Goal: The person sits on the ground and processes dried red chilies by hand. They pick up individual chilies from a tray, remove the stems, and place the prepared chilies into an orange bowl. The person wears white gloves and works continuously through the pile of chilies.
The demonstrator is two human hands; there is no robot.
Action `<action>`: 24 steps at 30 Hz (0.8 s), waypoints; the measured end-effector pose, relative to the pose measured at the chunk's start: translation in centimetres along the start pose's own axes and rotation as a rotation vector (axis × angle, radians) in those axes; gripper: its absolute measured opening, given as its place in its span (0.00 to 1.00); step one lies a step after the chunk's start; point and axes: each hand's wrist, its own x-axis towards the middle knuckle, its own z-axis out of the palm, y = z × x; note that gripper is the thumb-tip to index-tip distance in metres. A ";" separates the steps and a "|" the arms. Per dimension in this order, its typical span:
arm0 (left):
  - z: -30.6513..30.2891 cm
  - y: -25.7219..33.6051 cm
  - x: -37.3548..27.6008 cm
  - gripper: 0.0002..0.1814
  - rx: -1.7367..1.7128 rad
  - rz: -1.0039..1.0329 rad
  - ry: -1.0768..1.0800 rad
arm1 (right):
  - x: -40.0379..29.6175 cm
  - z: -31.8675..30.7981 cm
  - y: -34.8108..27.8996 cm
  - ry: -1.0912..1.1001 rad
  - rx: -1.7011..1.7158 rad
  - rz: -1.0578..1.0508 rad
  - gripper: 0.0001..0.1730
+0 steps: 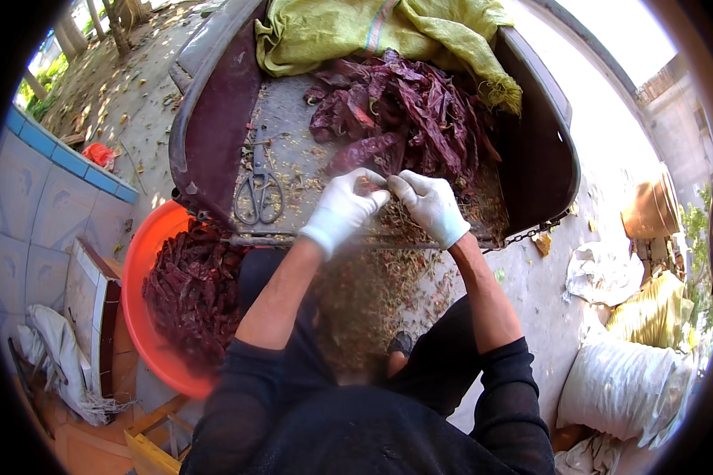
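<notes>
White gloves cover both hands, which meet over the front of a cart's metal bed (300, 196). My left hand (353, 202) pinches a dark red piece of dried chili pepper (366, 185) between thumb and fingers. Close beside it, my right hand (425, 202) has its fingertips together at the piece's right end; whether it grips the piece is hard to tell. Beyond my hands lies a heap of dried red chili peppers (416, 113), partly under a yellow-green woven sack (344, 35). Scissors (259, 193) lie left of my left hand, among scattered seeds.
An orange plastic tub (132, 267) holding dried chili peppers (196, 291) stands at the left, near a yellow wooden stool (148, 448). Stems and debris (362, 297) cover the ground below the cart's edge. Full woven sacks (624, 380) stand at the right. A chain (529, 234) hangs at the cart's corner.
</notes>
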 end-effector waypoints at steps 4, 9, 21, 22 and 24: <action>-0.2 0.1 -0.4 0.12 -0.232 0.007 0.010 | -0.4 -0.7 -0.9 -0.206 0.555 0.414 0.21; 0.3 0.6 -0.6 0.09 -0.180 -0.049 -0.001 | -0.8 0.1 -1.2 -0.125 0.633 0.364 0.23; -5.5 1.2 -0.1 0.05 -1.224 0.151 0.029 | -0.6 -2.5 -4.1 -0.857 0.369 0.324 0.24; -5.3 1.5 -0.2 0.06 -1.160 0.145 0.109 | -0.5 -1.5 -3.7 -0.697 0.298 0.321 0.25; -5.1 0.3 0.4 0.06 -0.908 0.143 0.153 | 0.0 0.2 -2.2 -0.316 0.244 0.239 0.22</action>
